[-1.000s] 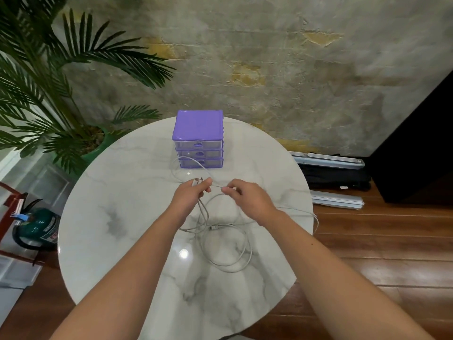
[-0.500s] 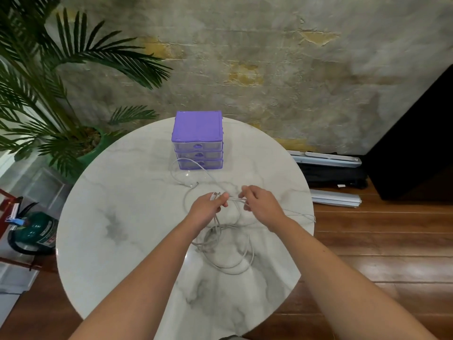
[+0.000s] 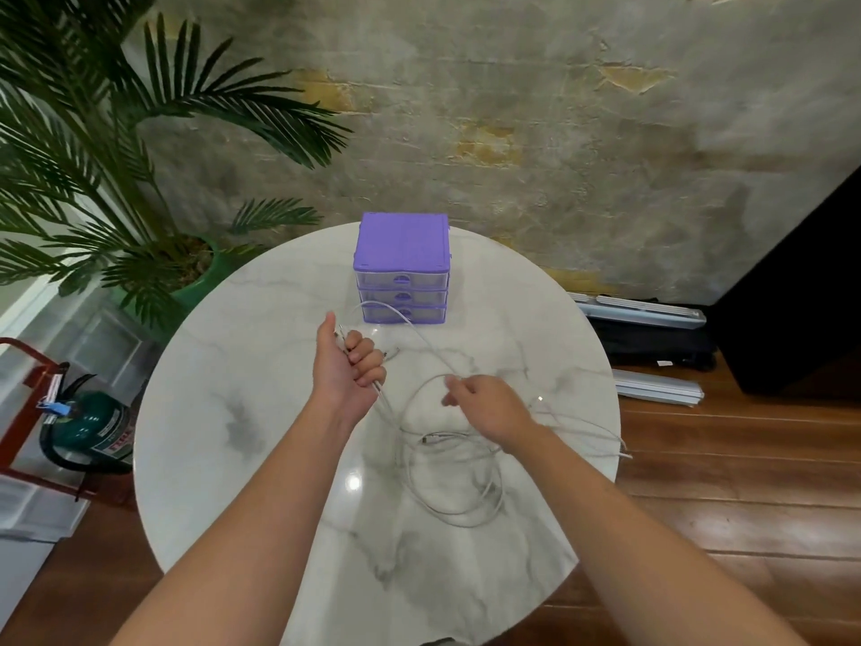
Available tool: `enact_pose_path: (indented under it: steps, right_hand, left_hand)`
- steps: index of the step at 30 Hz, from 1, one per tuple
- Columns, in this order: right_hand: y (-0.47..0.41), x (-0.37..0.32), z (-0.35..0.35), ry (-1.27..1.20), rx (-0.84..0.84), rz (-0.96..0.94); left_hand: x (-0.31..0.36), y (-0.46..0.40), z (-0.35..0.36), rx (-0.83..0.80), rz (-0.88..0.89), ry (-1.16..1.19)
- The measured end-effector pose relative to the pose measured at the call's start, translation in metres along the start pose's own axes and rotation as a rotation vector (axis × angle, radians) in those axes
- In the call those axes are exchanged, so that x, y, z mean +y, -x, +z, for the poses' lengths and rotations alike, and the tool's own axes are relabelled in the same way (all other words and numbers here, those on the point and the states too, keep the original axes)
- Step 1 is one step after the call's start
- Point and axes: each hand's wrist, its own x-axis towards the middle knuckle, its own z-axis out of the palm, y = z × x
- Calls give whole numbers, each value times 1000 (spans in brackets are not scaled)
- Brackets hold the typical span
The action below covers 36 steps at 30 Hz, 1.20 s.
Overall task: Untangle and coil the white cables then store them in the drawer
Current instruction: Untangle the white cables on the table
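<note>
head view:
L hand (image 3: 347,366): raised above table, fingers curled round a bunch of white cables (image 3: 454,482); plug ends stick up out of the fist near the thumb, strands run down & right from under the fingers.
R hand (image 3: 484,405): lower & to the right of L hand, well apart from it; fingertips pinch one strand where it arches up off the table. Back of hand faces cam.
Cables: mostly a loose tangle of overlapping loops on the marble, below & between the hands; one long strand curves up past the front of the drawer unit, other strands trail to the table's right edge w/ an end hanging just over it. One loose plug lies just right of L hand.
Drawer unit (image 3: 402,268): small purple box w/ three clear drawers, upright at far side of table, all drawers pushed in; apart from both hands.
Table (image 3: 233,435): round, white-grey marble top.
Surroundings: palm plant (image 3: 93,156) in green pot at far left; green extinguisher (image 3: 86,431) on floor at left; black bag (image 3: 652,335) & grey bars on wood floor at right; rough plaster wall behind.
</note>
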Motion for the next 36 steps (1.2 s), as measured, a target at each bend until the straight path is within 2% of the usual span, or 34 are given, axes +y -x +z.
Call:
enact_pose_path:
  steps: [3, 5, 7, 11, 14, 17, 23, 25, 27, 30, 33, 36]
  right_hand:
    - [11, -40, 29, -293, -163, -70]
    - [15, -50, 43, -330, -212, -118]
    - [16, -47, 45, -293, -156, -135]
    - [12, -24, 26, 65, 70, -72]
    - [8, 1, 12, 261, 172, -18]
    - [9, 31, 2, 365, 205, 69]
    - [20, 83, -19, 435, 163, 317]
    - [17, 85, -21, 405, 226, 300]
    - [13, 82, -25, 360, 359, 207]
    - [8, 80, -32, 506, 469, 70]
    - [7, 83, -29, 789, 294, 72]
    - [8, 93, -13, 844, 111, 154]
  left_hand:
    - [7, -2, -3, -40, 17, 169]
    - [14, -4, -7, -27, 59, 236]
    - [24, -6, -14, 2, 107, 292]
    - [40, -11, -36, 80, 211, 386]
    - [40, -13, -53, 119, 245, 416]
    - [40, -13, -68, 172, 268, 414]
    - [53, -7, -92, 269, 310, 383]
    - [49, -5, -96, 290, 291, 366]
    - [46, -2, -100, 303, 267, 364]
    - [42, 3, -106, 325, 243, 320]
    - [28, 9, -117, 347, 235, 307]
    - [19, 13, -128, 342, 200, 314]
